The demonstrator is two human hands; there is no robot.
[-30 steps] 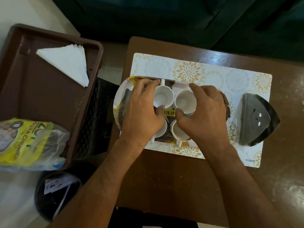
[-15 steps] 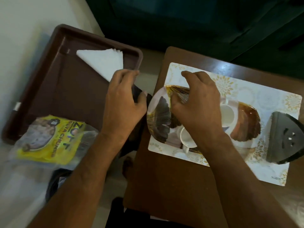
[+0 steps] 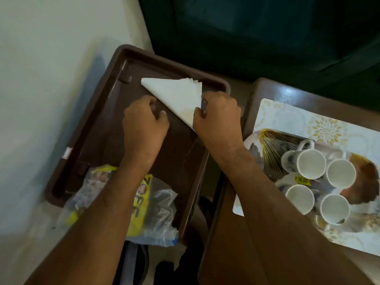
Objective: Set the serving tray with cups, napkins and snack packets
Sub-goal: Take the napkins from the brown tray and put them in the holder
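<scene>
A stack of white napkins (image 3: 176,95) folded into a triangle lies at the far end of a brown plastic tray (image 3: 111,140). My right hand (image 3: 218,120) pinches the stack's right edge near its lower tip. My left hand (image 3: 144,124) hovers with curled fingers just beside the stack's left edge; I cannot tell whether it touches. A yellow snack packet (image 3: 141,202) in a clear bag lies at the tray's near end, partly under my left forearm. To the right, the patterned serving tray (image 3: 265,145) carries several white cups (image 3: 310,164).
The serving tray rests on a floral placemat (image 3: 287,116) on a brown wooden table (image 3: 236,254). A gap with dark objects separates the table from the brown tray. A pale wall is at left, dark green furniture behind.
Both hands left the cups on the serving tray and moved left to the brown tray. My right hand took hold of the napkins, and the view swung left.
</scene>
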